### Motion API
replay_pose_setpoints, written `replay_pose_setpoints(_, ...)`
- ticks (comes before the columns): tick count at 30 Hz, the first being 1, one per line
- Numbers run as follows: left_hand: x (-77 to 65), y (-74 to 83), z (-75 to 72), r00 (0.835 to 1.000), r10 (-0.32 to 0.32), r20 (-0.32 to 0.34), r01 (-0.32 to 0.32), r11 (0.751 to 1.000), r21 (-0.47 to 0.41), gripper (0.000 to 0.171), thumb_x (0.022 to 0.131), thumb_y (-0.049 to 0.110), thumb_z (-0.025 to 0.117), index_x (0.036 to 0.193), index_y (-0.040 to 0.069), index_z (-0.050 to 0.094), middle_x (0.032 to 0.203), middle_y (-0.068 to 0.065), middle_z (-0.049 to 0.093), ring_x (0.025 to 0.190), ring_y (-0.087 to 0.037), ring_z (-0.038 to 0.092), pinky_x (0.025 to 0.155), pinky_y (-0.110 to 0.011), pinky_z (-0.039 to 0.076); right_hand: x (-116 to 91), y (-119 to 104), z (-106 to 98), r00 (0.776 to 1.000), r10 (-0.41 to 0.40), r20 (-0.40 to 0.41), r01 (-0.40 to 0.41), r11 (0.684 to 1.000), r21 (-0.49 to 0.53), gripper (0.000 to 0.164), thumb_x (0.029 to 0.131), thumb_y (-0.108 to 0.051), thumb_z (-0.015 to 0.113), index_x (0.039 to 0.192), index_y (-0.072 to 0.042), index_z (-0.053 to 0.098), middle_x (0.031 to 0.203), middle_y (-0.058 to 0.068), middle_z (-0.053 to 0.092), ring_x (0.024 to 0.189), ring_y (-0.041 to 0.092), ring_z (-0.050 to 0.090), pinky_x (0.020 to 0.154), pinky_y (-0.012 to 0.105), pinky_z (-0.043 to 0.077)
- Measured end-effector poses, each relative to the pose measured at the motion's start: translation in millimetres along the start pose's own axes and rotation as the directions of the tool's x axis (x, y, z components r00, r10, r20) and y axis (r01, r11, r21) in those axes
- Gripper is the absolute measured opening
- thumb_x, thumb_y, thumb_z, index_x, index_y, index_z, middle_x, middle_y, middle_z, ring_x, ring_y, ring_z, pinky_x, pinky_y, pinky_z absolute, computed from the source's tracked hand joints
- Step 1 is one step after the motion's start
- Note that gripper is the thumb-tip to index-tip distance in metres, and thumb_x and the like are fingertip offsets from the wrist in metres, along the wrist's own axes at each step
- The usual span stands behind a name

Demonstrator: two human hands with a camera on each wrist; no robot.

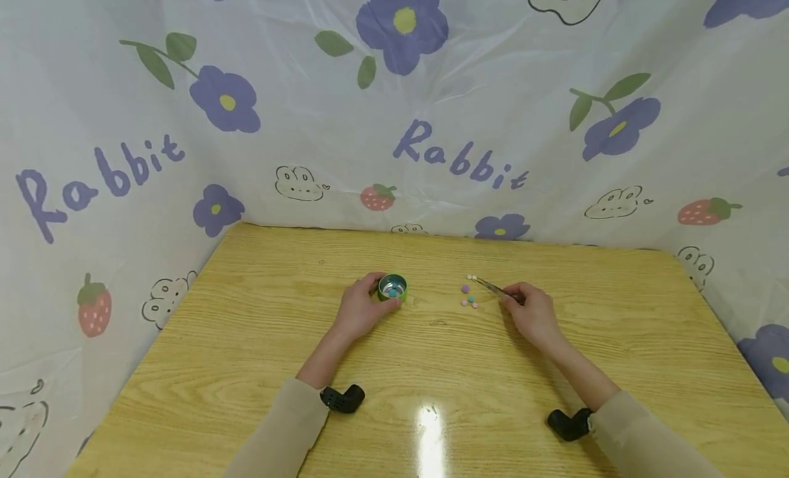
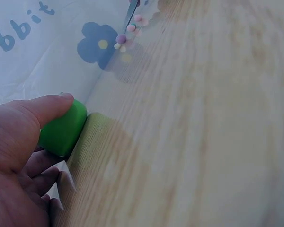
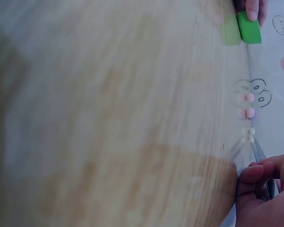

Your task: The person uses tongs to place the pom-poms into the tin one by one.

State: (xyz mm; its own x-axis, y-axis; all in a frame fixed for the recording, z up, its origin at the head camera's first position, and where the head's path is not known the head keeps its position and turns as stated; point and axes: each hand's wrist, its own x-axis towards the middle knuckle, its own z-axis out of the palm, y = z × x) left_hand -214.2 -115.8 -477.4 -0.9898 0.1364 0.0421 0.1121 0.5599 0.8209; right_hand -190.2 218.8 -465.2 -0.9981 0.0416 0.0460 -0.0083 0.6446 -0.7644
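Note:
My left hand (image 1: 359, 308) holds a small round green tin (image 2: 64, 130) upright on the table, thumb on the near side and fingers around the back. Its mouth faces up, with a shiny bluish inside. In my right hand (image 1: 535, 315) is a pair of metal tweezers (image 1: 493, 288), pinched between thumb and fingers and pointing left. The tips reach right to two small white beads (image 1: 471, 277). Closer to me lie a purple bead (image 1: 465, 289), a teal bead (image 1: 471, 299) and two pink beads (image 1: 474, 305). The beads are between the tin and my right hand.
Everything stands on a wood-grain table (image 1: 407, 368) with a glossy surface. A white curtain (image 1: 333, 122) printed with flowers, strawberries and lettering hangs behind the far edge and along the sides. Black devices (image 1: 343, 399) are strapped at both wrists.

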Motion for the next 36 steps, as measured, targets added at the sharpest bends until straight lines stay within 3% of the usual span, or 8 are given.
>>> replay_pose_setpoints(13, 0.2, 0.0, 0.3, 1.0, -0.01, 0.0, 0.01, 1.0, 0.005, 0.063, 0.089, 0.024, 0.083, 0.142, 0.002, 0.057, 0.135, -0.018, 0.065, 0.13, -0.037, 0.054, 0.107, -0.051, 0.044, -0.3, 1.6, 2.5, 0.999, -0.022, -0.046, 0.021, 1.0, -0.023, 0.018, 0.1, -0.006, 0.064, 0.11, 0.007, 0.071, 0.096, 0.018, 0.07, 0.086, 0.028, 0.062, 0.074, 0.036, 0.047)
replay_pose_setpoints(36, 0.5, -1.4, 1.3, 1.0, -0.01, -0.003, 0.01, 1.0, 0.012, 0.065, 0.089, 0.024, 0.083, 0.143, 0.001, 0.056, 0.135, -0.02, 0.064, 0.13, -0.038, 0.054, 0.106, -0.052, 0.044, -4.5, -6.7, 1.8, 0.997, -0.03, -0.067, 0.032, 0.999, 0.017, 0.018, 0.099, -0.004, 0.063, 0.111, 0.007, 0.071, 0.096, 0.017, 0.069, 0.08, 0.022, 0.056, 0.066, 0.027, 0.044)
